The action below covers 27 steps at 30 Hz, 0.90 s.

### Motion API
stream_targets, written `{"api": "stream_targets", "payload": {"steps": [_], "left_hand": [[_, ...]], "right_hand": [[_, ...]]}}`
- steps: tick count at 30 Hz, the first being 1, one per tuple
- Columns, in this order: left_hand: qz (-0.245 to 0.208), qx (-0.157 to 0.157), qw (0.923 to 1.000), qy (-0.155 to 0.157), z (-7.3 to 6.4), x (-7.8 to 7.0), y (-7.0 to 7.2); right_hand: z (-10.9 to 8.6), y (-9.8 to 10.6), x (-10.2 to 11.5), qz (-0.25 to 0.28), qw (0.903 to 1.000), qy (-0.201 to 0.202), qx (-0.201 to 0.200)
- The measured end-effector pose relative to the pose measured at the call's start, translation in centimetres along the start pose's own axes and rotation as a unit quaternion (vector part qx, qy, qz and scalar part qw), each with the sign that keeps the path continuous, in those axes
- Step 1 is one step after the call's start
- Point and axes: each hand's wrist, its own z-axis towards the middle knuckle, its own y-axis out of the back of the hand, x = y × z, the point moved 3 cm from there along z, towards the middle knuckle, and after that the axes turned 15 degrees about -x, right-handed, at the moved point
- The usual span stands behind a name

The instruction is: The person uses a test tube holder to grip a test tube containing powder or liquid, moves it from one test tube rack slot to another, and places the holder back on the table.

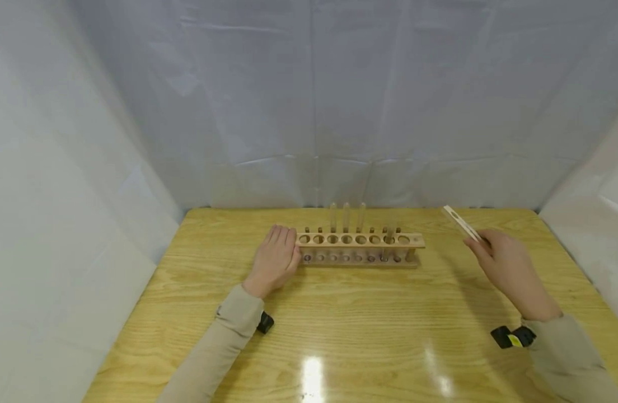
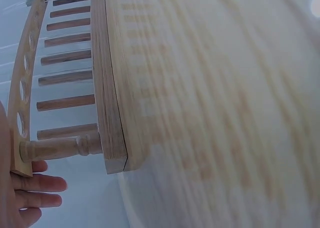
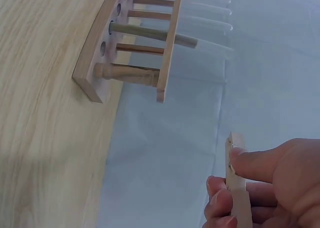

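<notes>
A wooden test tube rack [image 1: 361,266] stands toward the back of the table. My left hand [image 1: 275,257] holds its left end; the left wrist view shows the fingers [image 2: 42,184] reaching past the end of the upper board. One test tube with olive-coloured contents [image 3: 140,31] stands in a hole near the rack's right end. Three clear test tubes [image 1: 346,215] sit upside down on the back pegs. Raised to the right of the rack, my right hand [image 1: 505,266] grips a wooden test tube holder [image 1: 462,223], thumb on one side and fingers on the other.
The wood-grain table [image 1: 339,324] runs up to a grey sheet [image 1: 309,112] hung behind it. White sheets [image 1: 47,224] close off the left and right sides. Bare pegs [image 1: 313,229] stick up along the rack's back row.
</notes>
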Motion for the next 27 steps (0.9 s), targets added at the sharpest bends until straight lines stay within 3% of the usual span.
{"api": "stream_targets", "payload": {"steps": [11, 19, 27], "left_hand": [[-0.011, -0.001, 0.9999, -0.003, -0.1, 0.1, -0.1], [-0.018, 0.007, 0.9998, 0.001, 0.0, 0.1, 0.0], [-0.024, 0.011, 0.9997, 0.004, 0.1, 0.0, 0.1]], "right_hand": [[1.5, -0.7, 1.1, -0.001, 0.9997, 0.023, 0.008], [2.6, -0.7, 1.5, 0.018, 0.9991, 0.006, 0.039], [3.3, -0.8, 2.0, 0.003, 0.9989, 0.018, 0.043]]}}
